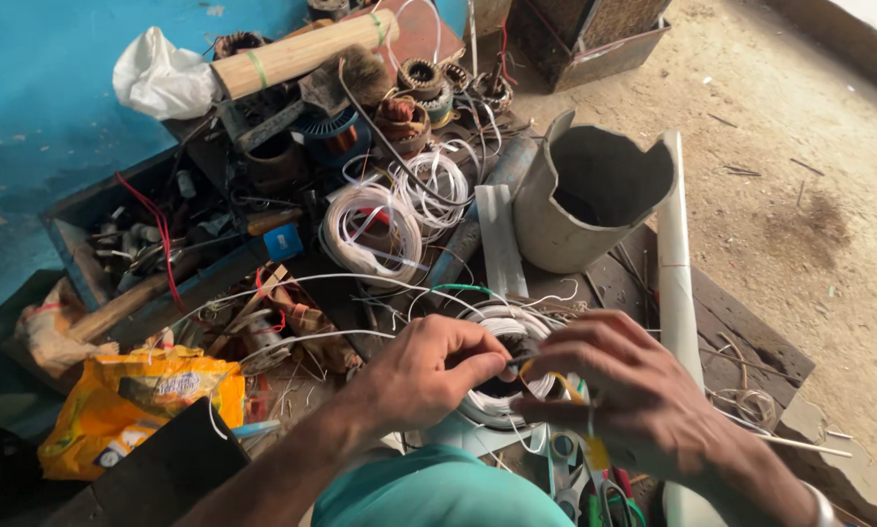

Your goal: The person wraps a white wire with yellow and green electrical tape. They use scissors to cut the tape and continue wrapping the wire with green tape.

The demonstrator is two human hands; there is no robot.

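Two hands worked on a round motor coil wrapped in white wire (502, 366) low on the messy floor. Left hand (429, 371) pinched its rim. Right hand (624, 385) gripped a thin yellow strip (567, 385) against it, near the scissors (595, 488).

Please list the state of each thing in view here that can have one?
Left hand: pinched on the stator's coil.
Right hand: fingers closed on the stator's far side.
Stator: held between both hands, wound with white wire.
Grey pipe: upright, open-topped, rim broken.
White tube: lying flat.
Yellow bag: crumpled, on its side.
Toolbox: open, full of tools.
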